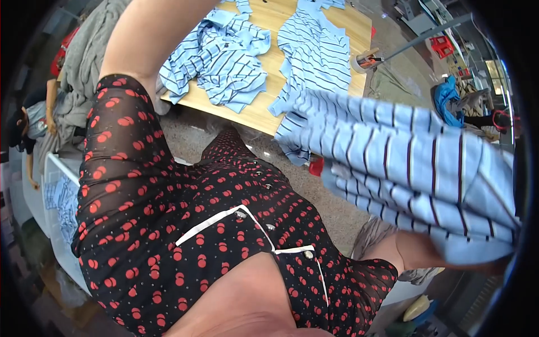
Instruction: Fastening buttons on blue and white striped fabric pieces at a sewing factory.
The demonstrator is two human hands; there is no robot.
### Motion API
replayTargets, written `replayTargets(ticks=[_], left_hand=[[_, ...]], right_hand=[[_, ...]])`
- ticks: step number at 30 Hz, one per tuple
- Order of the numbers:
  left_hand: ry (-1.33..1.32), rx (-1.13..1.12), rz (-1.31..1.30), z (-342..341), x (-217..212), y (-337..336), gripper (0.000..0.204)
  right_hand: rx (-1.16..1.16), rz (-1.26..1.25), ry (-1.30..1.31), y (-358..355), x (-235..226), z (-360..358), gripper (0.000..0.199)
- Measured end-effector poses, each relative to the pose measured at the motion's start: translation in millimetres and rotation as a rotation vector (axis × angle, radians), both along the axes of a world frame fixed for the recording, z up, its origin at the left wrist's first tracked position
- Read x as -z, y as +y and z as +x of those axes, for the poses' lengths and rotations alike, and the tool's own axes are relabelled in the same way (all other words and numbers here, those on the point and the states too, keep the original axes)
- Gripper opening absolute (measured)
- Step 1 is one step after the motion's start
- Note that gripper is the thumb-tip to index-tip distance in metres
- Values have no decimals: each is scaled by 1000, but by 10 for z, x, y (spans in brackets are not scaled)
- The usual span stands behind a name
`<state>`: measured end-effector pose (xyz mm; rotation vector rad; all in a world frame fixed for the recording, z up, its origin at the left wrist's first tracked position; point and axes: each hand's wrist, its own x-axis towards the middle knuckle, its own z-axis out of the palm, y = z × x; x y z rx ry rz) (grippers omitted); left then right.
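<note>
Speckled grey flooring (331,202) and a pale wooden table (264,112) fill the background below the person, whose black top with red dots takes up most of the view.

Closest to the camera, a light blue striped garment (415,163) hangs in the air at the right, draped over the right forearm. It is soft knit cloth with thin dark and white stripes, bunched into loose folds and blurred, which suggests that it is swinging. The right hand itself is buried under the cloth, so I cannot tell how it grips or how far it is closed. The left arm rises out of the top of the frame, and the left hand is out of view.

By my reading, the step in hand is lifting or shaking out this piece away from the table. A next move would call for both hands to find its edges and spread it flat.

On the table lie more striped pieces (224,56) of the same blue fabric, one crumpled and another spread flatter (314,50). A roll of tape (364,60) sits at the table's right edge. Grey cloth (84,62) is heaped at the left.
</note>
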<state>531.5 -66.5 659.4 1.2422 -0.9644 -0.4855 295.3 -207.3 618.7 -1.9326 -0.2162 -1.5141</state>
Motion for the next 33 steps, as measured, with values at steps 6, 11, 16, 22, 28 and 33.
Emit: replayTargets(ticks=[6,11,16,22,28,33], left_hand=[[649,-300,-24,801,1417,1244,26],[1060,-385,-228,1082,2766,2726,24],[1157,-998,-61,933,3195,3405,20],[855,-1283,396,1284,3499,3415,19],[-445,-1211,1016,1794,3904,3143,24],[-601,-1073,1182,2075,3850,2835,23]], right_hand=[[137,-132,-12,-831,-161,339,23],[186,-188,-6,-1494,-173,926,23],[308,-162,22,-1793,140,2209,26],[281,-138,711,-1518,1577,3429,32],[-78,142,1069,-785,3026,3584,30],[-353,60,1472,415,3447,3351,26]])
